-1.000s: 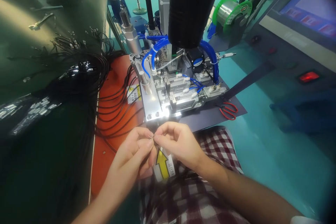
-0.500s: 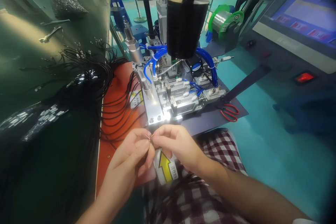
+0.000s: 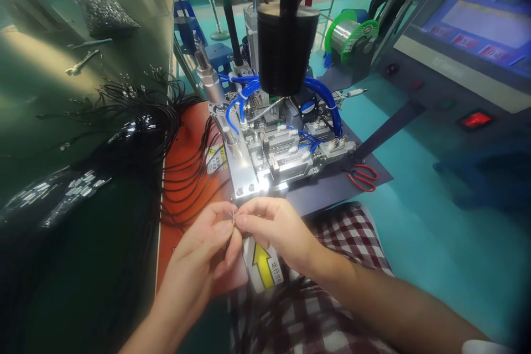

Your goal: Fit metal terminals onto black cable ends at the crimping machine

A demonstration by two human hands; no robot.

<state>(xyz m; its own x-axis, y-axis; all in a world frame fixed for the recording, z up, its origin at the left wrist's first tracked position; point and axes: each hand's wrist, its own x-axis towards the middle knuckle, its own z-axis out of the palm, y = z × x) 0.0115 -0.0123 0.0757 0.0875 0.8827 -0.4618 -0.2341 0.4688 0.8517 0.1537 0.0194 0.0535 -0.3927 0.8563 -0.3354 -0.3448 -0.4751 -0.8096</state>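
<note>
My left hand (image 3: 207, 246) pinches the end of a cable between thumb and fingers, where fine wires (image 3: 233, 215) stick up. Thumb and forefinger of my right hand (image 3: 276, 227) are pressed together on the same fine wires, touching my left fingertips. The rest of the cable is mostly hidden by my hands. Just beyond my fingers stands a metal machine (image 3: 277, 149) with blue air tubes. A label with a yellow arrow (image 3: 262, 265) lies below my right hand. Black cables (image 3: 194, 177) lie on the orange surface (image 3: 182, 149) to the left.
Bundled black cables (image 3: 124, 149) cover the left table, with a bag of small metal parts (image 3: 108, 15) behind. A black duct (image 3: 286, 50) hangs over the machine. Red-handled pliers (image 3: 364, 177) lie right. Beyond are a wire spool (image 3: 350, 36) and a control panel (image 3: 477, 38).
The wire ends at my fingertips look more upright and closer together. My right fingertips have shifted slightly left. Both hands keep their pinch, and the view has moved a little.
</note>
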